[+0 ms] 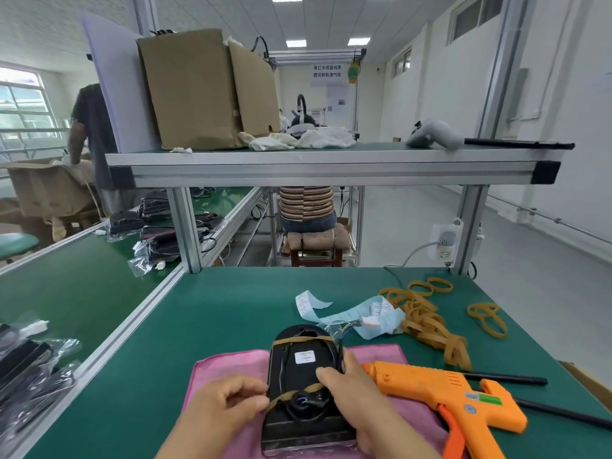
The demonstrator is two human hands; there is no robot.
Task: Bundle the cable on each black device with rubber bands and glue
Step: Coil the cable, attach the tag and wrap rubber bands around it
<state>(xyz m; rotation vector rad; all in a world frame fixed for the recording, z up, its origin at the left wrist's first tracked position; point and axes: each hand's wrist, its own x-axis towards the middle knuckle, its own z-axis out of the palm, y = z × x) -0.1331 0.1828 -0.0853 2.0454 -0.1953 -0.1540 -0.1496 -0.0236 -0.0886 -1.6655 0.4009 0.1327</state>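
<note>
A black device [303,369] lies on a pink cloth [228,366] at the near edge of the green table. One tan rubber band [299,340] crosses its far end. A second band [291,394] crosses the near part over a coiled black cable [303,404]. My left hand [231,404] pinches this band at the device's left edge. My right hand [351,389] grips the device's right side, thumb on top. The cable's wire end with a white connector [369,322] trails off to the far right. An orange glue gun [443,397] lies right of my right hand.
A heap of tan rubber bands [427,321] and a pale blue label strip [331,309] lie beyond the device. Bagged black devices [29,362] sit on the conveyor at left. An aluminium shelf [331,167] with a cardboard box [205,91] spans overhead. People work further off.
</note>
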